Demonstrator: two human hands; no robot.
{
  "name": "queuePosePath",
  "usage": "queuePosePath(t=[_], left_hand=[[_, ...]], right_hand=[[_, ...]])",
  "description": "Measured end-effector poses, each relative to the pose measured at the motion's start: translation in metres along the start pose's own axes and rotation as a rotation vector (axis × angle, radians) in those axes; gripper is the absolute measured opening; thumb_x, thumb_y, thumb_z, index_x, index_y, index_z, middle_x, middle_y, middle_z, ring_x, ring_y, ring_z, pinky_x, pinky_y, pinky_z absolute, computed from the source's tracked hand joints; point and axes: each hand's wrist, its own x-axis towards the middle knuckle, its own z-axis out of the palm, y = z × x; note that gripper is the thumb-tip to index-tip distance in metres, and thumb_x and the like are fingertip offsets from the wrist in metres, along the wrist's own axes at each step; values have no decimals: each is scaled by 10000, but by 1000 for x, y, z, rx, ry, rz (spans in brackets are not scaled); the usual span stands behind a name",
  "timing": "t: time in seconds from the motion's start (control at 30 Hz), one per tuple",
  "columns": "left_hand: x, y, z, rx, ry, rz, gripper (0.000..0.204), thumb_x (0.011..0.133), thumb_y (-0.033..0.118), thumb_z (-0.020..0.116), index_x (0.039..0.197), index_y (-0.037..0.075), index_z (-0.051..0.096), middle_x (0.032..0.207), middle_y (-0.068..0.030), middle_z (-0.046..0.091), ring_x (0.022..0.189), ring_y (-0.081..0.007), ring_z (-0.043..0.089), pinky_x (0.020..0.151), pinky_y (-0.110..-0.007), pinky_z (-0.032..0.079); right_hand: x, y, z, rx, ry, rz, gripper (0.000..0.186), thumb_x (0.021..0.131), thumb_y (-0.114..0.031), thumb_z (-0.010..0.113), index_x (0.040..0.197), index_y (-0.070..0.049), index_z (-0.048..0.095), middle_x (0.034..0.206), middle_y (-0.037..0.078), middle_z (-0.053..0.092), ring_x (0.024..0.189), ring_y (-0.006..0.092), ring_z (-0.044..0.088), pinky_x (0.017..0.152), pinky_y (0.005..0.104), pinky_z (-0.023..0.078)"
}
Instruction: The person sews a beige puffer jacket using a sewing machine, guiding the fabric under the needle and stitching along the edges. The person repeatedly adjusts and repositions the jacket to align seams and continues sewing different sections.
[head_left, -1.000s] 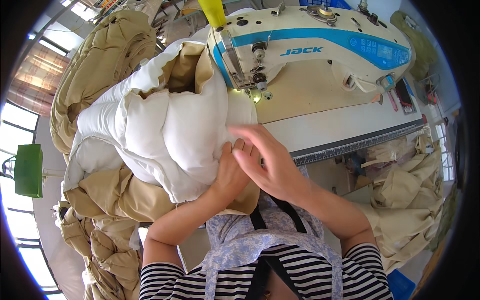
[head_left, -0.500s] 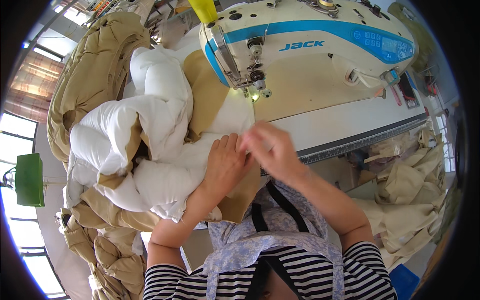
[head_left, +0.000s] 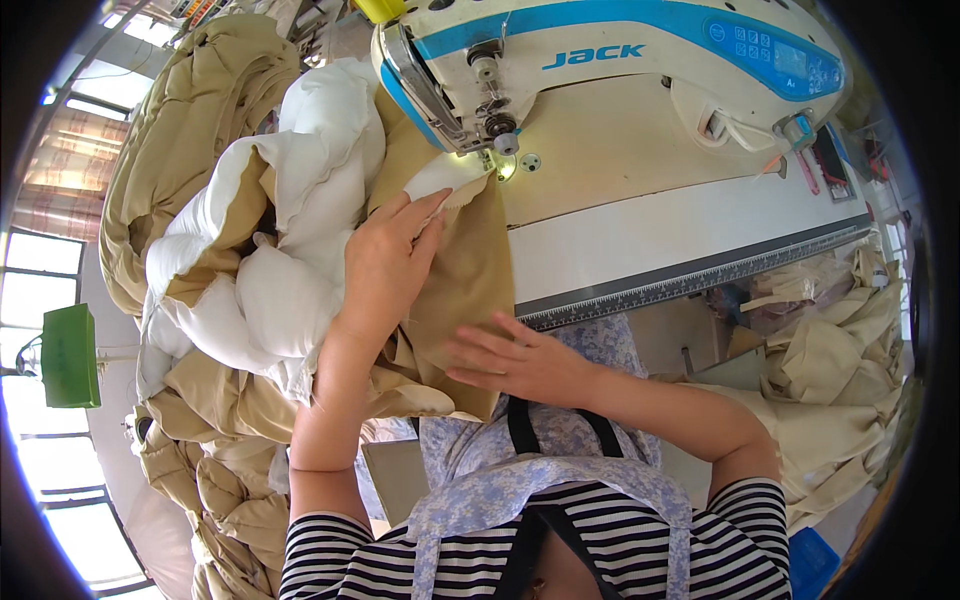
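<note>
My left hand point(head_left: 385, 260) lies with stretched fingers on the fabric just in front of the sewing machine's needle area. Its fingertips touch the edge of a white lining layer point(head_left: 440, 178), which meets a khaki fabric panel point(head_left: 470, 255). That panel runs from under the presser foot point(head_left: 487, 160) down over the table's front edge. Over its lower part hovers or rests my right hand point(head_left: 525, 362), fingers spread and slightly blurred; contact is hard to tell. To the left of my left hand, the puffy white padded part point(head_left: 290, 290) of the garment is bunched up.
The white and blue sewing machine point(head_left: 600, 60) spans the top right, its lamp lit. A ruler strip point(head_left: 690, 275) edges the table. Khaki padded garments point(head_left: 190, 150) pile at left; beige cloth point(head_left: 830, 350) hangs at right. A green box point(head_left: 70, 355) stands at far left.
Both hands have parted. My left hand moved up towards the needle, my right hand down. The white layer over the front was turned away, baring the khaki panel. The view shifted slightly.
</note>
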Motion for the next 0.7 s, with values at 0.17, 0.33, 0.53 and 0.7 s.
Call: queuePosePath(t=[0.17, 0.33, 0.53, 0.7], left_hand=[[7, 17, -9, 129, -128, 36, 171, 898, 115, 667, 1052, 99, 741, 873, -100, 596, 782, -283, 626, 668, -398, 497], [1, 16, 29, 398, -188, 607, 130, 871, 66, 655, 995, 61, 692, 1163, -79, 619, 1102, -291, 634, 957, -413, 523], [-13, -7, 47, 260, -296, 401, 154, 890, 65, 641, 1043, 67, 654, 1327, -88, 591, 1261, -318, 569, 1065, -519, 445], [-12, -3, 44, 169, -319, 298, 143, 927, 98, 632, 1068, 81, 651, 1373, -54, 598, 1270, -297, 569, 1063, -534, 412]], right_hand=[[-2, -7, -6, 514, 51, -69, 164, 827, -148, 685, 984, -112, 717, 1051, 33, 696, 1040, 238, 651, 920, 383, 528], [-12, -12, -27, 745, 147, 178, 103, 861, -148, 679, 934, -82, 650, 784, 62, 637, 749, 261, 641, 685, 375, 526], [-7, -9, -42, 893, 135, 283, 98, 889, -140, 682, 949, -73, 642, 811, 74, 657, 746, 273, 662, 649, 384, 532], [-8, -7, -47, 916, 84, 338, 101, 891, -145, 688, 957, -83, 644, 827, 64, 669, 759, 265, 673, 642, 380, 536]])
